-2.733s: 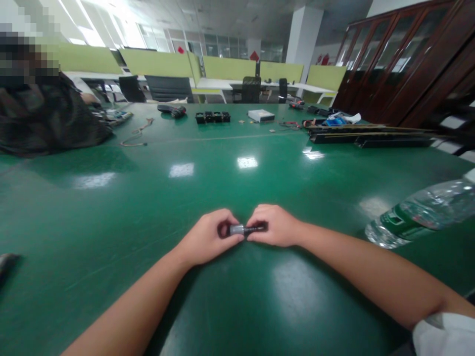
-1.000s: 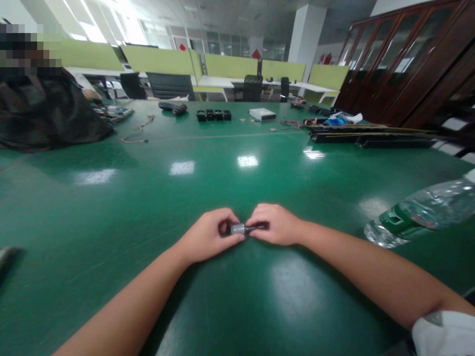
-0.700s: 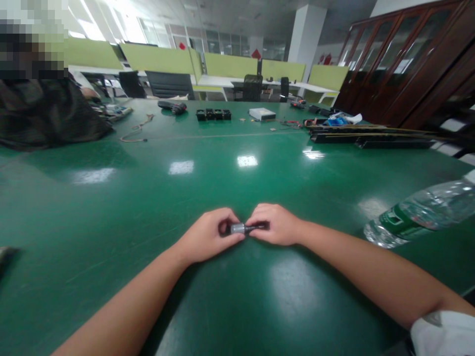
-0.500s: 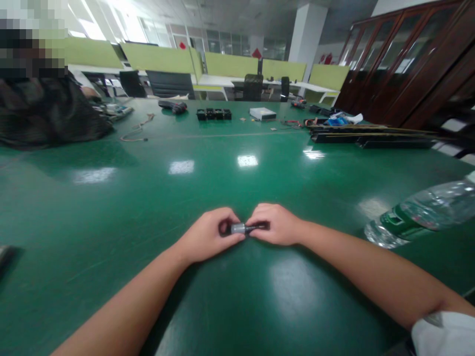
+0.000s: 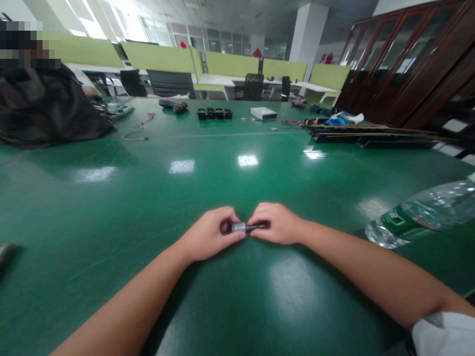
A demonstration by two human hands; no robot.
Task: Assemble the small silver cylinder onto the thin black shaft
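Green table (image 5: 222,183) fills most of the view; its far edge runs near the office chairs, its near edge is not visible. Brown cabinet (image 5: 393,59) stands back right. Dark fabric bundle (image 5: 48,106) at left, bag or clothing, cannot tell. Clear bottle (image 5: 419,212) on the right, slanted in view, beside the right forearm; its green label (image 5: 400,220) has a white mark, text unreadable. Black bars (image 5: 371,136) lie far right, white box (image 5: 263,113) and black fan-like blocks (image 5: 214,114) toward the far edge.

Left hand (image 5: 211,235) and right hand (image 5: 277,223) face each other, fingers nearly touching. Left pinches the small cylinder (image 5: 238,227) by its thicker body between thumb and fingers; right grips its slim dark end the same way. The cylinder sits between the hands, lying crosswise, low over the table; contact with the tabletop, cannot tell. Body silver-grey, shiny, dark at the left end; slim part black, looks ridged. No readable writing on it. Green surface spreads ahead of and between the forearms; bottle is well apart from the hands.
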